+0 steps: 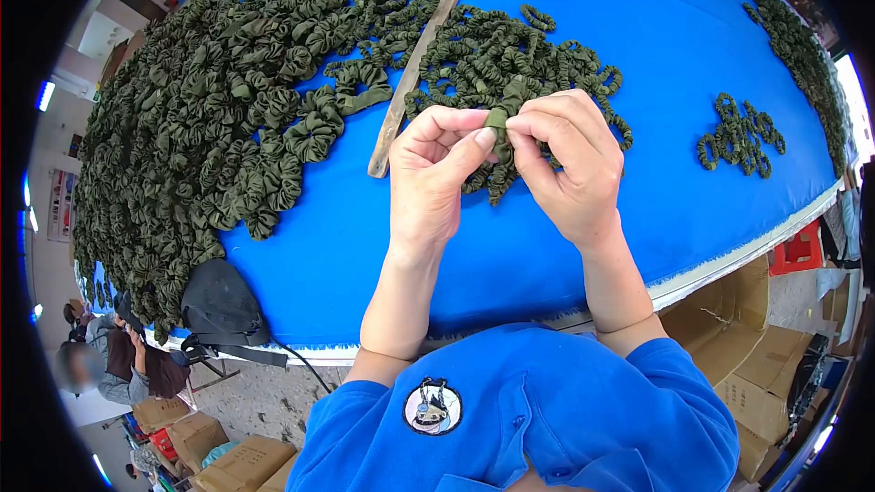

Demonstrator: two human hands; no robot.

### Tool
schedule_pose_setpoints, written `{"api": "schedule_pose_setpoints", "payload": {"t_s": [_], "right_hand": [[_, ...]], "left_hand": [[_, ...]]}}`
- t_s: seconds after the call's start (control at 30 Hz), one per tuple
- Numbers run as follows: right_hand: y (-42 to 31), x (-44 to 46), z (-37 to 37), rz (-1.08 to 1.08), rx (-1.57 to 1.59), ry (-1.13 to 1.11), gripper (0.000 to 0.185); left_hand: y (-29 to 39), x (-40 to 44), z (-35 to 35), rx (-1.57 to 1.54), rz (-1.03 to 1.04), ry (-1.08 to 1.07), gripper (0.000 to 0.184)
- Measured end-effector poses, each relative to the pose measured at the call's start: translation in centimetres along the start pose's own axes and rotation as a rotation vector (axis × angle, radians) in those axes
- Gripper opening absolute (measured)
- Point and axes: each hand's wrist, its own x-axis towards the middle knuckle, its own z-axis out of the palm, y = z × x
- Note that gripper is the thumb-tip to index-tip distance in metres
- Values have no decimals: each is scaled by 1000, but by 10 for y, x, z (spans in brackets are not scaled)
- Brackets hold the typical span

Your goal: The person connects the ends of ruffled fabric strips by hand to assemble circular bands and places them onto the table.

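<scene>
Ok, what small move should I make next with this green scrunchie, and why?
Probably a gentle outward tug: your left hand and right hand pinch the green scrunchie close together at a smooth section, while the fabric just above looks gathered, so tugging might even it out.

From afar I'm seeing matt cloth in the held band (498, 117), smooth where lying flat, puckered elsewhere. The heaped bands (210, 100) are showing the same dull, ruffled fabric. The table covering (319, 287) is looking like smooth cloth, rough at its edge; the strip (392, 135) is appearing as worn wood, the boxes (770, 369) as matt cardboard.
</scene>
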Motion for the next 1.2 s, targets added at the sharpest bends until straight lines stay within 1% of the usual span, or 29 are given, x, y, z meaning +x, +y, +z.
{"api": "schedule_pose_setpoints", "payload": {"t_s": [0.13, 0.27, 0.47, 0.6, 0.63, 0.77, 1.1, 1.2], "right_hand": [[0, 0, 0, 3, 3, 0, 17], [2, -2, -3, 86, 34, -30, 17], [4, 0, 1, 3, 57, -6, 16], [5, -2, 3, -85, -78, 23, 15], [5, -2, 3, -85, -79, 23, 15], [4, -4, 2, -95, -148, -6, 15], [6, -4, 6, -143, -191, 2, 17], [7, -4, 6, -122, -171, 2, 19]], "left_hand": [[0, 0, 0, 5, 2, -9, 17], [-1, -1, 2, -14, 9, -18, 17], [0, -2, 4, 61, 79, 27, 17], [-2, -4, 7, 499, 317, 98, 16], [-2, -4, 8, 499, 316, 97, 16], [1, -5, 12, 773, 512, 82, 16], [2, -5, 11, 867, 575, 63, 17], [1, -6, 12, 811, 539, 70, 16]]}}
